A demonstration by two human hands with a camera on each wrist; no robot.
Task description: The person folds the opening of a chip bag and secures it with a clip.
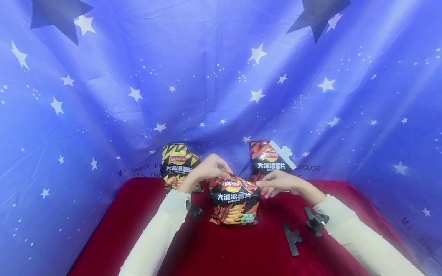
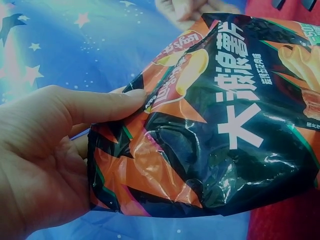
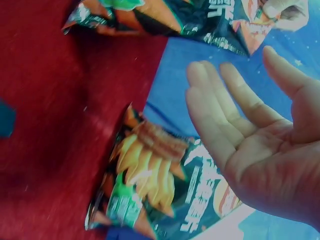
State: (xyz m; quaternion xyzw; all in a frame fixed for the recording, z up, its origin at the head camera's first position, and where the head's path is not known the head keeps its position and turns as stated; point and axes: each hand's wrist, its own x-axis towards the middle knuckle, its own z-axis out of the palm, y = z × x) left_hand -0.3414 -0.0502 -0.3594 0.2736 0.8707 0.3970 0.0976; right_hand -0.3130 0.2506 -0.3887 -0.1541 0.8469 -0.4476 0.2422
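An orange-and-black Lay's chip bag (image 1: 235, 207) stands on the red cloth, its top right corner folded over diagonally. My left hand (image 1: 211, 168) pinches the bag's top edge; in the left wrist view the thumb of that left hand (image 2: 50, 145) lies on the printed front, with some fingers hidden behind. Close to the folded corner is my right hand (image 1: 283, 183). The right wrist view has the right hand (image 3: 260, 135) with spread, fairly straight fingers, holding nothing, just below the bag (image 3: 150, 17).
Behind stand a yellow-and-black chip bag (image 1: 177, 163) at left and another orange-and-black bag (image 1: 259, 166) at right, with a white clip (image 1: 284, 154) across its corner. A black clip (image 1: 292, 239) lies on the red cloth (image 1: 241, 253). A blue starry curtain (image 1: 207, 84) surrounds the table.
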